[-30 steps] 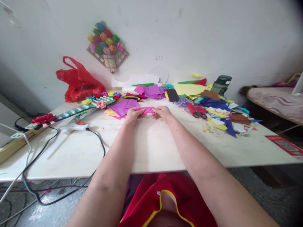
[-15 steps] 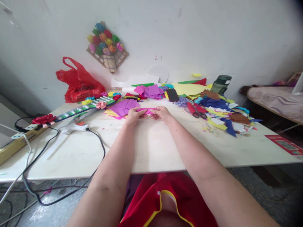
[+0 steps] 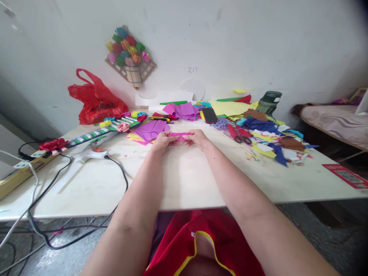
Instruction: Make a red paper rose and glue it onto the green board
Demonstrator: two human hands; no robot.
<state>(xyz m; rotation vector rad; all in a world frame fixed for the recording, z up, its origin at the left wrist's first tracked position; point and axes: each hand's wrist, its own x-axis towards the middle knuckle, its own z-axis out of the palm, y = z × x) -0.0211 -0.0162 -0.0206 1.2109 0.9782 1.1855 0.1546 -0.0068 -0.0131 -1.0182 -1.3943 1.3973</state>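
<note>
White wall behind, and a pale table (image 3: 184, 180) covered with coloured paper scraps at 1 to 3 o'clock. At the centre, both hands pinch one pink paper piece (image 3: 178, 134): the left hand (image 3: 162, 140) grasps its left end, the right hand (image 3: 197, 138) its right end. A second ago this piece was a wider, flatter shape lying on the table; now it is a narrow strip lifted a little, so a fold seems just closed. It looks thin, bright magenta, stretched straight between the fingertips. Purple sheets (image 3: 151, 129) lie just beyond at 11 o'clock, red scissors (image 3: 237, 134) at 2 o'clock.
</note>
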